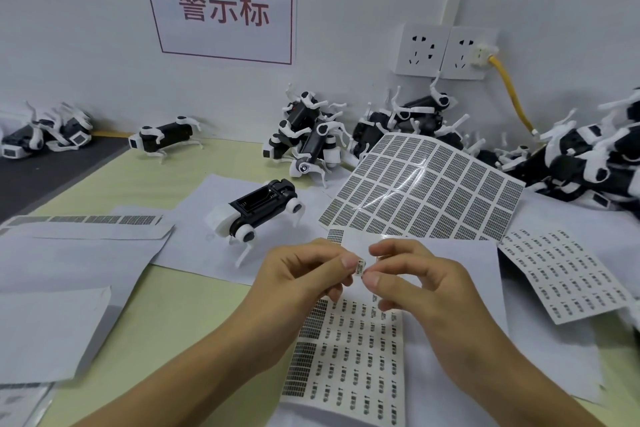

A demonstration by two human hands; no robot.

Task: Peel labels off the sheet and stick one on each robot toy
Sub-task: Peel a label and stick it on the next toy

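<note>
Head view showed the left hand (pixel 304 274) and right hand (pixel 408 274) meeting above a label sheet (pixel 349 350) on the table (pixel 194 305), both pinching one small label (pixel 360 267) between thumb and fingertips. Beyond them a robot toy (pixel 259 215) lay belly-up on white paper (pixel 207 204), its open black battery tray (pixel 258 201) holding nothing I could make out. More toys (pixel 571 152) were heaped by the wall.

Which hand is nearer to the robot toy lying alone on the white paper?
Left. The left hand is just below and right of the robot toy; the right hand is farther right, and both pinch a small label.
</note>
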